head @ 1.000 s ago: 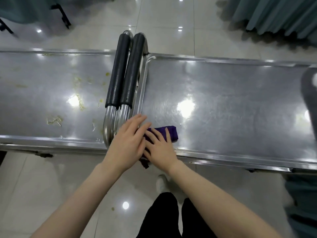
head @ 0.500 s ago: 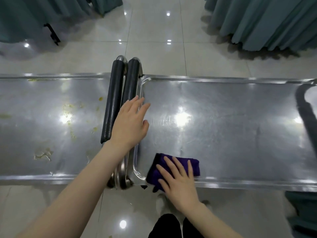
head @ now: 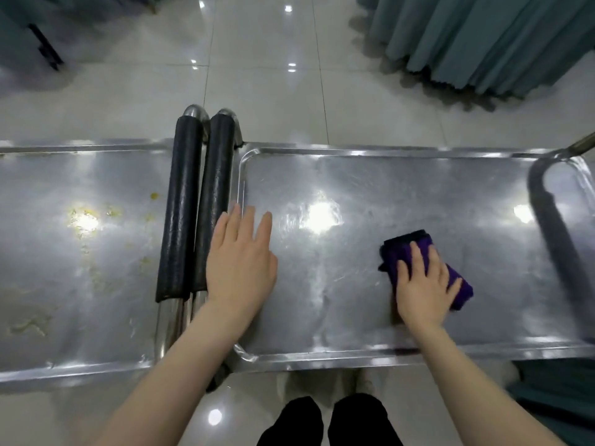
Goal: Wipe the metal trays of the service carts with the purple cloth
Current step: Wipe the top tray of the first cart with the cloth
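The right hand (head: 425, 284), fingers spread flat, presses the purple cloth (head: 399, 251) onto the right tray (head: 322, 357), having slid it from the near left corner out toward mid-tray. The left hand (head: 241, 265) stays flat and empty beside the black handles (head: 196, 214). Wiping is under way here (the left tray (head: 64, 317), past the handles, still looks smeared).

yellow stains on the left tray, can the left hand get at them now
Probably yes: the left hand is free, and only the two black handles lie between it and the stains.
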Demonstrator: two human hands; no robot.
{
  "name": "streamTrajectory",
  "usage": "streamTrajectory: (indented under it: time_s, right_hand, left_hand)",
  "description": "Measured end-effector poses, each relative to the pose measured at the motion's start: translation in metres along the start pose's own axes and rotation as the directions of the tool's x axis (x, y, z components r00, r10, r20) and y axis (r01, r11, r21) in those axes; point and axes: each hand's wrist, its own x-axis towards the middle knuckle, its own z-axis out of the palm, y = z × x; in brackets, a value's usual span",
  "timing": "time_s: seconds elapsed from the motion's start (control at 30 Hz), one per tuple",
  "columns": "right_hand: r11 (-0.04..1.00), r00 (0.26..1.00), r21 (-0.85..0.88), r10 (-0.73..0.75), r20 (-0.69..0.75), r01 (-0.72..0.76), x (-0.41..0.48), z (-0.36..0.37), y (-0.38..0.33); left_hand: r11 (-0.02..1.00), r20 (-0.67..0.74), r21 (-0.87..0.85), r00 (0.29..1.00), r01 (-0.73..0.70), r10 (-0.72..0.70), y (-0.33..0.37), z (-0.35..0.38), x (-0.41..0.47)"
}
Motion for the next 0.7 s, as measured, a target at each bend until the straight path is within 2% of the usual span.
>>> streamTrajectory:
  time_s: [0.07,0.1,0.17,0.23,0.27,0.33,0.4,0.43,0.47,0.53,0.57,0.63,0.7]
  right_hand:
    - [0.996,0.995,0.0,0.093,-0.046,-0.093,-0.004,0.003,-0.005]
    - [0.999,0.996,-0.017,0.048,-0.069,-0.049,-0.016,0.008,-0.019]
    - [0.98,0.977,-0.059,-0.194,-0.091,0.189,-0.052,0.024,-0.055]
    - [0.883,0.882,-0.07,-0.469,-0.056,0.465,-0.089,0.04,-0.09]
    - [0.829,0.829,-0.057,-0.559,-0.025,0.557,-0.1,0.046,-0.102]
    - [0.75,0.751,-0.027,-0.659,0.037,0.66,-0.102,0.049,-0.106]
    - [0.72,0.72,-0.021,-0.692,0.057,0.694,-0.085,0.041,-0.081]
    - [0.749,0.75,-0.036,-0.66,0.047,0.662,-0.073,0.034,-0.061]
    - [0.808,0.809,-0.051,-0.587,0.018,0.587,-0.058,0.025,-0.037]
    - [0.931,0.931,-0.069,-0.363,-0.046,0.36,-0.022,0.004,0.018]
    - [0.969,0.969,-0.073,-0.241,-0.055,0.237,-0.004,-0.007,0.047]
    - [0.998,1.0,-0.058,-0.002,-0.011,0.002,0.028,-0.028,0.098]
    - [0.987,0.987,-0.023,0.162,0.009,-0.162,0.048,-0.037,0.119]
  left_hand:
    - [0.994,0.014,-0.107,1.0,-0.018,0.019,0.01,0.012,-0.005]
    - [0.987,0.041,-0.161,0.999,-0.015,0.022,0.015,0.02,-0.01]
    - [0.976,0.131,-0.209,0.991,0.055,-0.028,0.019,0.035,-0.021]
    - [0.964,0.209,-0.206,0.97,0.166,-0.123,0.017,0.05,-0.029]
    - [0.956,0.234,-0.198,0.958,0.214,-0.166,0.016,0.056,-0.031]
    - [0.941,0.253,-0.188,0.94,0.28,-0.229,0.016,0.064,-0.032]
    - [0.943,0.275,-0.145,0.928,0.3,-0.253,0.026,0.071,-0.029]
    - [0.942,0.291,-0.127,0.92,0.31,-0.263,0.032,0.074,-0.027]
    - [0.937,0.299,-0.127,0.913,0.326,-0.277,0.039,0.077,-0.025]
    - [0.921,0.298,-0.162,0.908,0.354,-0.296,0.051,0.083,-0.023]
    - [0.926,0.289,-0.172,0.916,0.336,-0.278,0.057,0.086,-0.023]
    - [0.952,0.288,-0.177,0.939,0.248,-0.19,0.071,0.091,-0.026]
    - [0.964,0.315,-0.183,0.94,0.194,-0.129,0.085,0.096,-0.027]
